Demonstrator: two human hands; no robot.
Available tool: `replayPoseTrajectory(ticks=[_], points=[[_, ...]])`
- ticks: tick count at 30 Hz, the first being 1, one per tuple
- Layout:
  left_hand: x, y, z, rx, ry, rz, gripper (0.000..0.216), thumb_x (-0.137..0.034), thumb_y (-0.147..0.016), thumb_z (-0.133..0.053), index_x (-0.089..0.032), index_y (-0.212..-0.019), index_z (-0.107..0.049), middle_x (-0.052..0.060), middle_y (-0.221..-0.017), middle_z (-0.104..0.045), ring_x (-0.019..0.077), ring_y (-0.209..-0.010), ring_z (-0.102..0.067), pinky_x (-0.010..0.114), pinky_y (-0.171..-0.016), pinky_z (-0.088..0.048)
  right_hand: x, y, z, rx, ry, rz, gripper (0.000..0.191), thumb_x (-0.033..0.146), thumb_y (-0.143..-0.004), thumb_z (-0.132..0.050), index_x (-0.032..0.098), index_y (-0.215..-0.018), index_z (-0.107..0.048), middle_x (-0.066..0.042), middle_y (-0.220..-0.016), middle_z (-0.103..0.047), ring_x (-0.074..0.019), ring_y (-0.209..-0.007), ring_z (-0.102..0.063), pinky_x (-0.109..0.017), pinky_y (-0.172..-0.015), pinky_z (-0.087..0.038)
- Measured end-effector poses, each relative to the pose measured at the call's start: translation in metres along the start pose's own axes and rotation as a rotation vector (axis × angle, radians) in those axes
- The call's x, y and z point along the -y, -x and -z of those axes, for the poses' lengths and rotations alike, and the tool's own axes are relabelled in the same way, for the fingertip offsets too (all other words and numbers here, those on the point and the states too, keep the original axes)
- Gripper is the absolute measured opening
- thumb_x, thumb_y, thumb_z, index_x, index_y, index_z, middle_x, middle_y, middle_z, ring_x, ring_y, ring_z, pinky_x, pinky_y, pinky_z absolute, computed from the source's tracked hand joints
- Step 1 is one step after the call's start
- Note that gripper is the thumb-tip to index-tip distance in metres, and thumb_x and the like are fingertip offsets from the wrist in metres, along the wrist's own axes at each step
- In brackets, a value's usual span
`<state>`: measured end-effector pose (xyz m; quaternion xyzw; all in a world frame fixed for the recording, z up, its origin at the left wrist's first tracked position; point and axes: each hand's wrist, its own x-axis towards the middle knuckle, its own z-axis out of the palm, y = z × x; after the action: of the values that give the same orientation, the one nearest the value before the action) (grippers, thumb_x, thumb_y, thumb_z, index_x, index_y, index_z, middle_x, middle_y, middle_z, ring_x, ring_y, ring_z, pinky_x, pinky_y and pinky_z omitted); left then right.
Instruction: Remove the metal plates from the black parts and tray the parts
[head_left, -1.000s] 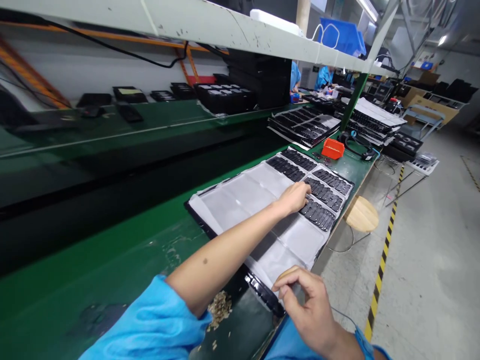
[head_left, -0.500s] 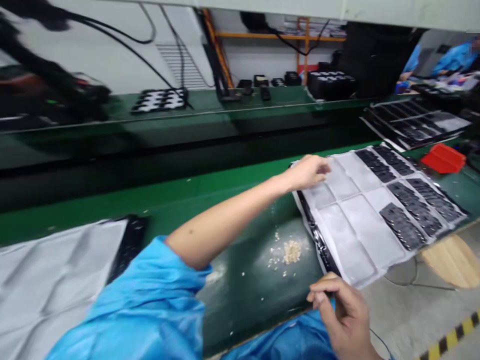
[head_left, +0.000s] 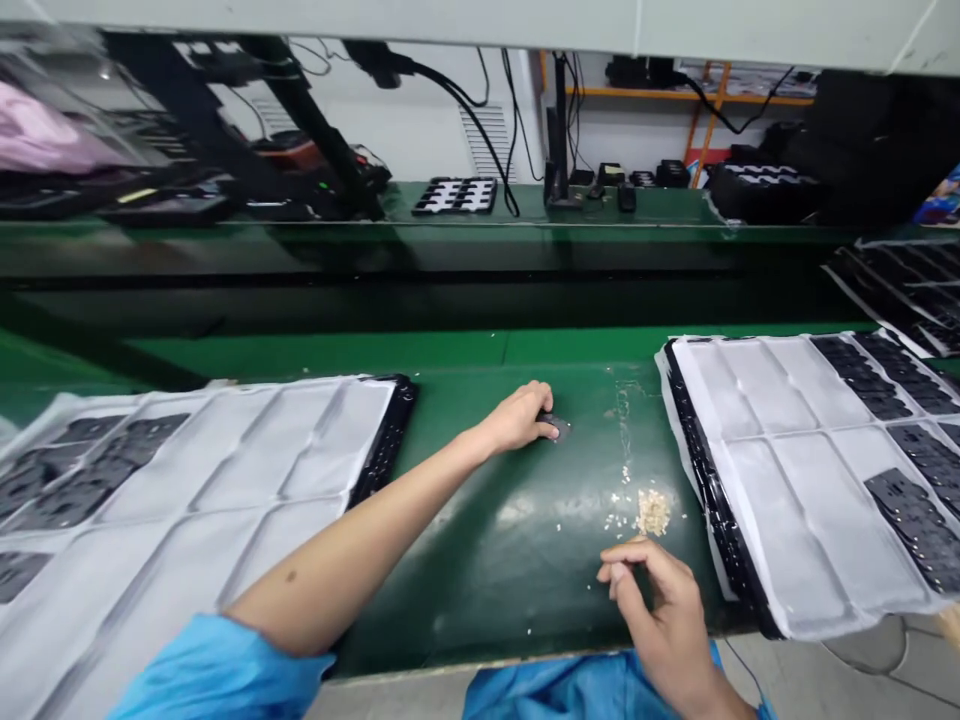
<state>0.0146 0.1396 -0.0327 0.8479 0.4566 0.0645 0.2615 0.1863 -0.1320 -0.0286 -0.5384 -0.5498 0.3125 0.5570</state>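
My left hand [head_left: 521, 416] reaches over the green bench top, its thumb and fingers closed on a small flat black plastic part [head_left: 557, 428]. Nearer the bench's front edge, my right hand [head_left: 664, 615] is held in a pinch, thumb against fingertips; whatever is between them is too small to make out. Just beyond it lies a little pile of small pale pieces [head_left: 652, 512], some scattered around. To the right, a lined tray [head_left: 795, 510] holds rows of black parts [head_left: 919, 520]. At the left stands another lined tray [head_left: 292, 440] with black parts [head_left: 105, 470] in its far-left compartments.
Behind the bench runs a raised green shelf [head_left: 525, 205] carrying a black-and-white tray [head_left: 455, 195], dark devices and hanging cables [head_left: 450, 85]. More black trays [head_left: 911, 285] lie at the far right. A pale panel [head_left: 480, 25] crosses the top.
My view has turned left, bringing more of the left tray into sight. My left hand has moved from over the right tray to the bench between the trays. My right hand keeps its pinch.
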Motion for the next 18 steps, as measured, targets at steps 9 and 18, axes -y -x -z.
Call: replayPoseTrajectory(ticks=[9,18], points=[[-0.054,0.077,0.001,0.055,0.309,-0.006,0.016,-0.034,-0.094,-0.056,-0.022,-0.083,-0.055,-0.001,-0.073,-0.067,0.0213,-0.075,-0.068,0.03,-0.072,-0.049,-0.009,-0.033,-0.014,-0.102,0.043,-0.146,0.034,0.025,-0.097,-0.065,0.019,-0.13,-0.064,-0.01,-0.112,-0.073,-0.0156,-0.079,-0.069,-0.027,-0.072,-0.057],[-0.104,0.123,0.009,0.283,1.016,0.083,0.026,-0.038,-0.084,-0.073,-0.019,-0.092,-0.059,0.0,-0.081,-0.073,0.0129,-0.061,-0.062,0.027,-0.066,-0.048,0.009,-0.05,-0.008,-0.03,-0.215,-0.306,0.02,0.033,-0.096,-0.07,0.018,-0.109,-0.07,0.003,-0.067,-0.064,-0.0114,-0.056,-0.063,-0.021,-0.055,-0.053]])
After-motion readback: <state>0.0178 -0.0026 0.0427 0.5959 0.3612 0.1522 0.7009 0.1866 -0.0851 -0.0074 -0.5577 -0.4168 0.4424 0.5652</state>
